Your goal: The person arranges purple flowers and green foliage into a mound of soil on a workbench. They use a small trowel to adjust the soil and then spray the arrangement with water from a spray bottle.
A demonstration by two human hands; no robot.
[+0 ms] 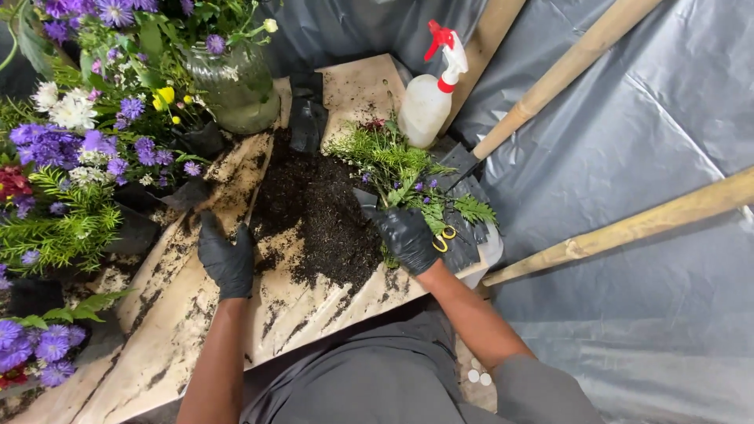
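Both my hands wear black gloves. My left hand (227, 259) rests flat on the soil-smeared wooden board (188, 314), its fingers spread, just left of a heap of dark soil (318, 216). My right hand (404, 235) is closed around a small black pot (366, 198) at the right edge of the soil heap. Green cuttings with small purple flowers (408, 177) lie right beside that hand. Yellow-handled scissors (444, 238) lie just right of my right hand.
Purple, white and yellow flowers in black pots (78, 149) crowd the left side. A glass jar of flowers (236, 82) stands at the back. A white spray bottle with a red trigger (428, 94) stands behind the cuttings. Wooden poles (573, 59) cross the grey plastic sheeting (628, 157) on the right.
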